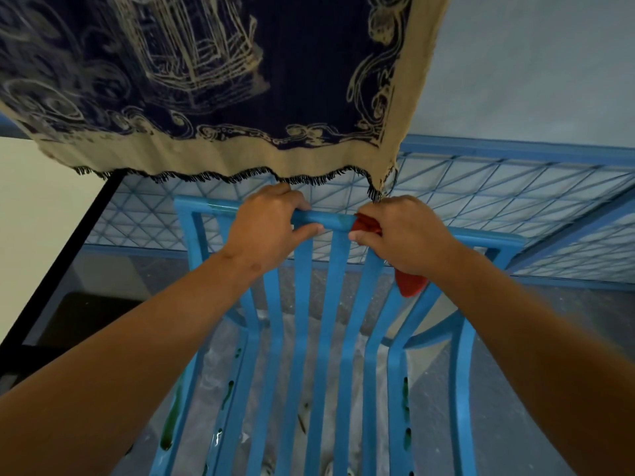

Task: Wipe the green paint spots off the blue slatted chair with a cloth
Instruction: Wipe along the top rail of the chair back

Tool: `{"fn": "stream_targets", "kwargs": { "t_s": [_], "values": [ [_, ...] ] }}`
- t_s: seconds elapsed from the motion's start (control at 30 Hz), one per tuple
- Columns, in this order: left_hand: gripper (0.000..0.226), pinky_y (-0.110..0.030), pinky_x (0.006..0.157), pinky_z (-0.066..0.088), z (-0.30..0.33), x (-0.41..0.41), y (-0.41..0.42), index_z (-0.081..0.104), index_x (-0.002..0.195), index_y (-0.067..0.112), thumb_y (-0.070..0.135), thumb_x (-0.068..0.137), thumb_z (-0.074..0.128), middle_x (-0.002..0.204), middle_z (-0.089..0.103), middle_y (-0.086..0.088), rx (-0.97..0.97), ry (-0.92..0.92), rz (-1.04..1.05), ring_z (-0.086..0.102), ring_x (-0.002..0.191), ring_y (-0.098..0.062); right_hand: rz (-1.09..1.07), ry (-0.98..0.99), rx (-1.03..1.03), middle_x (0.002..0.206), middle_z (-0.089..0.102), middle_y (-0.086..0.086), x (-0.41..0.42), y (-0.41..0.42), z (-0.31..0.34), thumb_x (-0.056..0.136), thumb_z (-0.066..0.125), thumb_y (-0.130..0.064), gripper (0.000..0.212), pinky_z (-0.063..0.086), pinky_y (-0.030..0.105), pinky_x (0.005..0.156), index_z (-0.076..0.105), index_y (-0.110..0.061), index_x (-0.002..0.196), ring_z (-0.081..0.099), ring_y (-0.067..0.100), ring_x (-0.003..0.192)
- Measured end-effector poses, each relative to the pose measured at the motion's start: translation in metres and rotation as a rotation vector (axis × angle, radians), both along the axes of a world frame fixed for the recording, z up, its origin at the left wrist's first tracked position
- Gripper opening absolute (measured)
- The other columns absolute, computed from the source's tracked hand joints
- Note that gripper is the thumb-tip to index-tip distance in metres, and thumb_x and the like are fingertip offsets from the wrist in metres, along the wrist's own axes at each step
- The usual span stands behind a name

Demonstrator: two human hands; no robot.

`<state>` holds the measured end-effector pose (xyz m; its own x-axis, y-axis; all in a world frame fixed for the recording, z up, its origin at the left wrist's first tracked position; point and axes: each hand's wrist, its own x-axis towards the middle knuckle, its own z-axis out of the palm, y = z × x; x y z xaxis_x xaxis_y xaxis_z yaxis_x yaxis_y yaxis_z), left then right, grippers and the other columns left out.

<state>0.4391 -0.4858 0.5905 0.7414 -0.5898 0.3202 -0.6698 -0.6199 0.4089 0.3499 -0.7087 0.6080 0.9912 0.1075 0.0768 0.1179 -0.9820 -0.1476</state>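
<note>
Both hands (271,225) (409,235) curl around chair rail (326,219), right pinching cloth (410,286), under tapestry (206,80).

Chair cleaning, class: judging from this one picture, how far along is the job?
Done: nothing can be confirmed, though the top rail between the hands shows only a faint greenish smear. In hand: the left hand grips that rail while the right hand presses a red cloth on it. Left: green spots remain on the lower side slats, left and right, so most wiping seems still ahead.
</note>
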Motion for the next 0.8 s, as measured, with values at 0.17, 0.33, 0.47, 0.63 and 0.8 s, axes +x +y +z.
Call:
{"fn": "stream_targets", "kwargs": {
  "t_s": [0.17,0.33,0.47,0.63,0.8],
  "values": [
    [0.04,-0.031,0.072,0.049,0.0,0.001,0.001,0.073,0.101,0.014,0.046,0.079,0.081,0.09,0.063,0.0,-0.011,0.005,0.002,0.059,0.083,-0.019,-0.002,-0.059,0.099,0.086,0.066,0.001,-0.004,0.001,-0.006,0.096,0.059,-0.047,0.03,0.041,0.034,0.07,0.066,-0.019,0.102,0.06,0.025,0.076],
    [0.04,-0.027,0.069,0.045,-0.001,-0.002,0.001,0.074,0.101,0.013,0.046,0.08,0.08,0.089,0.061,0.002,-0.024,-0.011,0.009,0.057,0.081,-0.017,-0.017,-0.063,0.109,0.096,0.072,-0.002,-0.029,-0.039,-0.005,0.095,0.059,-0.044,0.03,0.046,0.045,0.086,0.067,-0.023,0.114,0.065,0.024,0.085],
    [0.04,-0.028,0.069,0.046,-0.001,-0.001,0.0,0.074,0.101,0.013,0.047,0.08,0.08,0.089,0.063,0.0,-0.016,-0.014,0.012,0.059,0.081,-0.018,-0.077,-0.029,0.1,0.087,0.068,-0.005,-0.048,-0.065,-0.001,0.095,0.056,-0.046,0.026,0.045,0.043,0.087,0.067,-0.025,0.107,0.061,0.02,0.078],
    [0.04,-0.03,0.071,0.049,0.0,0.0,0.0,0.075,0.1,0.011,0.044,0.079,0.081,0.089,0.065,-0.003,-0.026,-0.009,0.002,0.061,0.081,-0.02,-0.127,0.032,0.14,0.083,0.061,-0.004,-0.033,-0.044,-0.001,0.096,0.052,-0.051,0.031,0.045,0.034,0.069,0.067,-0.024,0.1,0.058,0.019,0.076],
    [0.04,-0.035,0.073,0.053,-0.001,-0.002,-0.001,0.075,0.1,0.011,0.044,0.079,0.081,0.091,0.067,-0.002,-0.039,-0.004,0.005,0.062,0.083,-0.02,-0.061,0.02,0.014,0.092,0.059,-0.002,0.0,0.008,-0.009,0.101,0.045,-0.053,0.035,0.038,0.032,0.071,0.059,-0.022,0.108,0.056,0.02,0.081]
  ]
}}
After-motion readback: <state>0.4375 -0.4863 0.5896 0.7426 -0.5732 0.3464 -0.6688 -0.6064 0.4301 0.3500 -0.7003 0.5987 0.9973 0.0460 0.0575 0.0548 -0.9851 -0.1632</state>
